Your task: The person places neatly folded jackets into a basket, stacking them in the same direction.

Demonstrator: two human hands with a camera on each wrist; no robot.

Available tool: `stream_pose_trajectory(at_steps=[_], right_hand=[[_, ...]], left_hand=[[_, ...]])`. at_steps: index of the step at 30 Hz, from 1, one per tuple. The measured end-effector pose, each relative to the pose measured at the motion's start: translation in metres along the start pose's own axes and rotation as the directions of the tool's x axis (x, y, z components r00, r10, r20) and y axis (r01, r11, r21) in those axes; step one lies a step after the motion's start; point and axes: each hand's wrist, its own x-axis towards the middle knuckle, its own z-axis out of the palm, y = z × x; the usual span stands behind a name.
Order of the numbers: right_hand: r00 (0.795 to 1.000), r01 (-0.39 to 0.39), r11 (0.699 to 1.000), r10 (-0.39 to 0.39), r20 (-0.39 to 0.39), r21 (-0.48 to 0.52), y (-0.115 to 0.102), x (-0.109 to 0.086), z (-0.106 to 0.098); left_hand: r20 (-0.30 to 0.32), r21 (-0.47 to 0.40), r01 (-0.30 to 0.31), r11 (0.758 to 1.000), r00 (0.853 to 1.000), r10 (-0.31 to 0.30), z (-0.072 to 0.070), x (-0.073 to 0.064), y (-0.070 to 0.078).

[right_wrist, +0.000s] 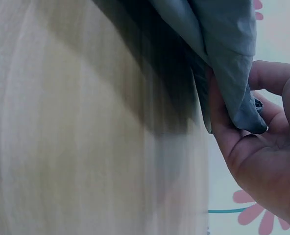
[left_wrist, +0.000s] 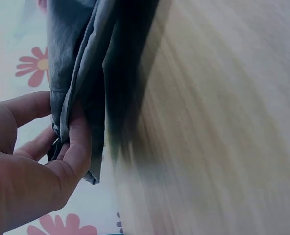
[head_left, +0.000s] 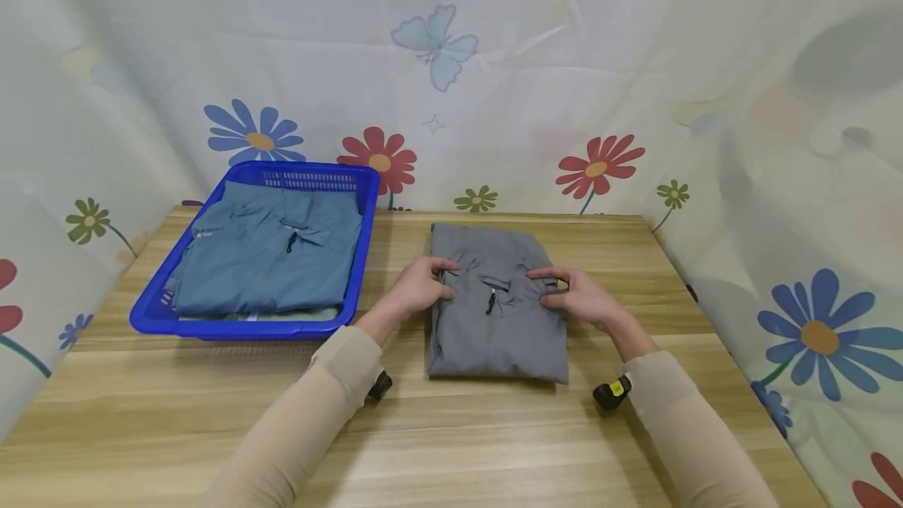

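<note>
A folded grey jacket with a short black zip pull lies on the wooden table, right of the basket. My left hand is at its left side near the collar; in the left wrist view this hand pinches the cloth between thumb and fingers. On the opposite side my right hand grips the jacket too, and in the right wrist view its fingers curl around the fabric edge. Fingertips under the cloth are partly hidden.
Left on the table stands a blue plastic basket holding a folded blue jacket, with a pale green edge of cloth beneath it. A flower-printed curtain hangs behind and along both sides of the table.
</note>
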Motion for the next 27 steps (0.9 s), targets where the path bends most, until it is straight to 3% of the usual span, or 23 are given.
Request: stream_pose_trajectory(at_steps=[5,13,27], right_hand=[[0.999,0.035,0.999,-0.035,-0.014,0.000,-0.005,-0.003,-0.004],[1.000,0.028,0.998,-0.028,-0.002,0.051,-0.021,-0.009,-0.010],[1.000,0.019,0.998,-0.019,0.004,0.065,-0.056,-0.010,-0.012]], left_hand=[[-0.023,-0.003,-0.006,1.000,1.000,0.006,-0.003,-0.003,0.006],[-0.045,0.001,0.001,1.000,0.999,-0.001,-0.010,-0.014,0.021],[-0.050,-0.031,-0.026,0.999,0.998,0.024,-0.042,-0.037,0.039]])
